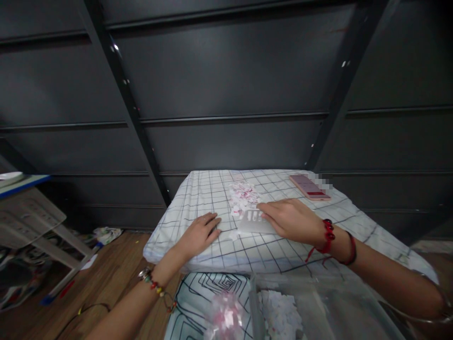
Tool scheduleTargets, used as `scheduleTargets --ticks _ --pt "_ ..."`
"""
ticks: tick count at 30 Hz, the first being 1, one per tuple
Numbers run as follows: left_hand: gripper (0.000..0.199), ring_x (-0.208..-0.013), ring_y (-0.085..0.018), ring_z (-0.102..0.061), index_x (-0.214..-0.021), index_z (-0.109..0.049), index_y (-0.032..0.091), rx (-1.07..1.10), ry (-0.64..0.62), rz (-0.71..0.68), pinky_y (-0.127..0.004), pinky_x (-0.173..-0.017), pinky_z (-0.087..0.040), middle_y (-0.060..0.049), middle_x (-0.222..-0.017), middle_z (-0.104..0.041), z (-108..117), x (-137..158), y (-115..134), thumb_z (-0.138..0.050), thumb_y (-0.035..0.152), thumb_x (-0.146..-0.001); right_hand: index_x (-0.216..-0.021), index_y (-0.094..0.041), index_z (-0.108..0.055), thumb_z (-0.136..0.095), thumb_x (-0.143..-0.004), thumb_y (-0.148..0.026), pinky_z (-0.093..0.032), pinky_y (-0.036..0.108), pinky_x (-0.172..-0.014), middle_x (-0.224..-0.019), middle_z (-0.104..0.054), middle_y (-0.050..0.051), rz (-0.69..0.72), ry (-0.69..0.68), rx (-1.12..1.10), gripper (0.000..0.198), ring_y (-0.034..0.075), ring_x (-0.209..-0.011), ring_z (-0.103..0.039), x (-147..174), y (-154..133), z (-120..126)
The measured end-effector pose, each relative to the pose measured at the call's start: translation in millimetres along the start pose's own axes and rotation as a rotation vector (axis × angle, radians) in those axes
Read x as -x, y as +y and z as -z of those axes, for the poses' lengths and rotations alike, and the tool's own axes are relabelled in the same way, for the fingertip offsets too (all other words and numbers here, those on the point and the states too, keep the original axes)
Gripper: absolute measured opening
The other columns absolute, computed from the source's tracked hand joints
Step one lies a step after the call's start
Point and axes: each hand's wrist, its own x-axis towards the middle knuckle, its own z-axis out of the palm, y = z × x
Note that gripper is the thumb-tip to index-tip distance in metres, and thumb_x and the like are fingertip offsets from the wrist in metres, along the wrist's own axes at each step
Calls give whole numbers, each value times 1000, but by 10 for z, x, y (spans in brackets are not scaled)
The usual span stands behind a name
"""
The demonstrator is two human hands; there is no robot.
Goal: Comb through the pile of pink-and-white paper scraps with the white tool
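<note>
My right hand (292, 218) grips the upper right edge of a flat, whitish plastic scraper (250, 225) with slots near its top. The scraper stands on the checked cloth, right in front of a heap of small white and pink paper scraps (242, 194). My left hand (201, 232) rests flat on the cloth to the left of the scraper, fingers stretched out and holding nothing. A few pale bits lie by the scraper's lower left corner.
White checked cloth (198, 189) covers the table, with a pink phone (308, 187) at its back right. Nearest me, a clear plastic bin (339, 307) holds white scraps (279, 314). Beside it sits a clear bag with pink contents (226, 315). Dark panels (226, 85) rise behind.
</note>
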Motion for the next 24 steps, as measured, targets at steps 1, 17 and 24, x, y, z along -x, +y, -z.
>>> scheduleTargets --ticks 1,17,24 --pt "40 -116 -22 -43 -119 -53 12 -1 -2 0 -36 -99 -33 -12 -125 -49 2 -2 -1 -34 37 -93 -89 -16 -57 -39 -84 -18 -27 27 -54 -72 -65 2 3 12 -9 19 13 -61 -56 7 -1 2" --pt "40 -117 -23 -43 -119 -52 12 9 0 -7 -36 -99 -33 -12 -126 -49 -8 -3 -11 -35 36 -93 -91 -16 -58 -38 -84 -19 -29 27 -54 -77 -67 3 11 -19 -43 21 14 -64 -59 -10 5 112" --pt "40 -116 -22 -43 -119 -52 13 18 4 -8 -36 -99 -33 -11 -126 -49 16 5 5 -33 38 -94 -87 -16 -57 -41 -82 -16 -26 27 -51 -75 -66 2 46 -59 -35 17 13 -61 -57 -166 -98 119"
